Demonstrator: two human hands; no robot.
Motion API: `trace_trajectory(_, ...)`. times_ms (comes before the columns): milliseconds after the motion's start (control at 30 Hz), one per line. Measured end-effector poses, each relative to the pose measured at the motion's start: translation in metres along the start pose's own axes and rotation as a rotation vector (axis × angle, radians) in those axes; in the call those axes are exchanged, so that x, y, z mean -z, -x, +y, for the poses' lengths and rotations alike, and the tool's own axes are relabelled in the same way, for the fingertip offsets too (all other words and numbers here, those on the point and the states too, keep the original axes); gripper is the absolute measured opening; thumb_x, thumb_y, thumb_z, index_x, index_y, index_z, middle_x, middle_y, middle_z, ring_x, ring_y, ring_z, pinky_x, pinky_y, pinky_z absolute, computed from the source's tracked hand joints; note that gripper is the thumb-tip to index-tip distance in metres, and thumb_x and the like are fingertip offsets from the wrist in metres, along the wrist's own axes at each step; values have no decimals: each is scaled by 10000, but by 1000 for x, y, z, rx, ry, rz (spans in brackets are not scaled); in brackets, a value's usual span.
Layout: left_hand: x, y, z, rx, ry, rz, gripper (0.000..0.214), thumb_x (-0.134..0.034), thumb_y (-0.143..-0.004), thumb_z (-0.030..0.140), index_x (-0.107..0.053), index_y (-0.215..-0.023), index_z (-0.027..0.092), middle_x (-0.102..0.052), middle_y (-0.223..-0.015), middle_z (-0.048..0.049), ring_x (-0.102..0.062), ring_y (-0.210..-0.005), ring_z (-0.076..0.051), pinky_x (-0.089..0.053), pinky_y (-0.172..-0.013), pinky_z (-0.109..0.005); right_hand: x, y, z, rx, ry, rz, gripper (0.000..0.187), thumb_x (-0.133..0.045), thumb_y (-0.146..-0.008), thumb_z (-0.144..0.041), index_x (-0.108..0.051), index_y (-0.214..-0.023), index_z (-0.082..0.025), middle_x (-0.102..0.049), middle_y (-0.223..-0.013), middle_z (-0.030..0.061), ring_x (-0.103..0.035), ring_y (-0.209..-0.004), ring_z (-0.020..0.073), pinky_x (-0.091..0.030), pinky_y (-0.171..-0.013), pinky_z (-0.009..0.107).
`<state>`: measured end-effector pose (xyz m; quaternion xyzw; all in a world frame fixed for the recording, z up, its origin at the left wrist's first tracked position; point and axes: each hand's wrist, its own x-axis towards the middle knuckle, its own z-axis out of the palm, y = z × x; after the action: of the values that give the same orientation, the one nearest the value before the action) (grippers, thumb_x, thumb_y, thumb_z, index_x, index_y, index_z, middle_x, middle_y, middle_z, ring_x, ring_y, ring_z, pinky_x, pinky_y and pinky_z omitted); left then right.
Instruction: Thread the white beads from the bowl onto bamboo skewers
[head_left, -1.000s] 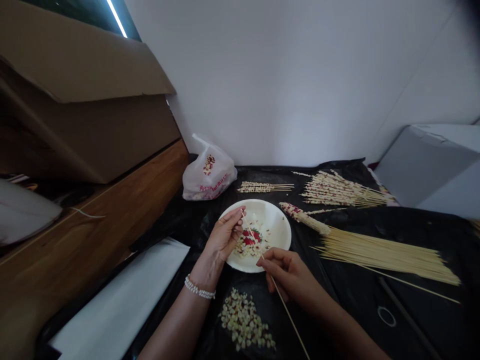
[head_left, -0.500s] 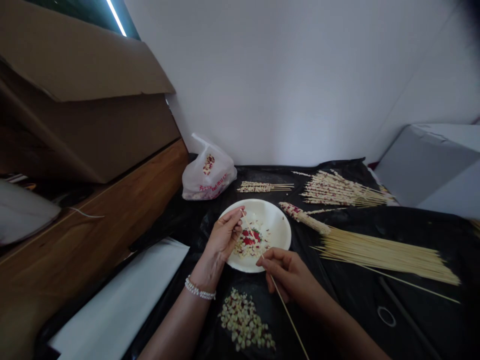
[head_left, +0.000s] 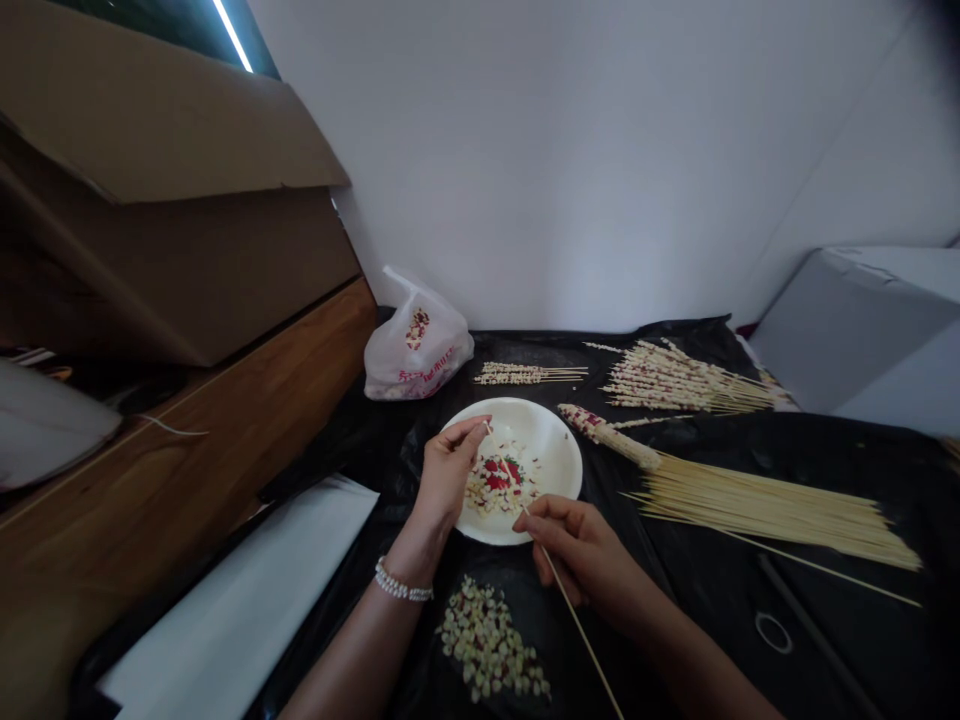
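My right hand (head_left: 574, 548) pinches a thin bamboo skewer (head_left: 577, 625), which slants up from the bottom edge over a white bowl (head_left: 561, 440). At the skewer's upper tip, my left hand (head_left: 454, 465) presses thumb and forefinger together on a small pale corn kernel, partly hidden by the fingers. Loose cream and dark red kernels (head_left: 487, 498) lie in the bowl around a red printed pattern. Below the bowl, a heap of greenish-cream kernels (head_left: 491, 640) rests on black plastic sheeting (head_left: 600, 660).
Right of the bowl lie a partly stripped corn cob (head_left: 607, 435) and many bare skewers (head_left: 772, 505). Behind are threaded skewers in a small row (head_left: 517, 374) and a larger pile (head_left: 660, 380). A plastic bag (head_left: 420, 350) stands back left; a cardboard box (head_left: 187, 240) is left.
My left hand has turned slightly, its fingers shifting a little right at the skewer's tip. The skewer has moved only slightly; my right hand stays nearly still.
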<state>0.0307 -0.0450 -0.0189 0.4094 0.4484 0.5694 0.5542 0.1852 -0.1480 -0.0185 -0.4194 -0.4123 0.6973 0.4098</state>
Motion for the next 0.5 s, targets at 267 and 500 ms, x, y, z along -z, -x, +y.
trace_trajectory(267, -5, 2, 4, 86, 209, -16, 339, -794, -684, 274, -733, -993, 148, -640, -719, -3, -346, -458, -15, -257, -385, -127, 1, -2, 2, 47, 96, 40, 355, -600, -826, -525, -570, -857, -172, -549, -464, -75, -326, -277, 31, -183, -324, 170)
trace_trajectory(500, -5, -1, 9, 380, 493, -103, 279, -789, -710, 288, -680, -879, 94, -574, -712, 21, -388, -453, 8, -279, -353, -100, 0, -1, 1, 56, 141, 32, 342, -596, -843, -519, -575, -826, -178, -548, -468, -71, -330, -297, 39, -209, -332, 173)
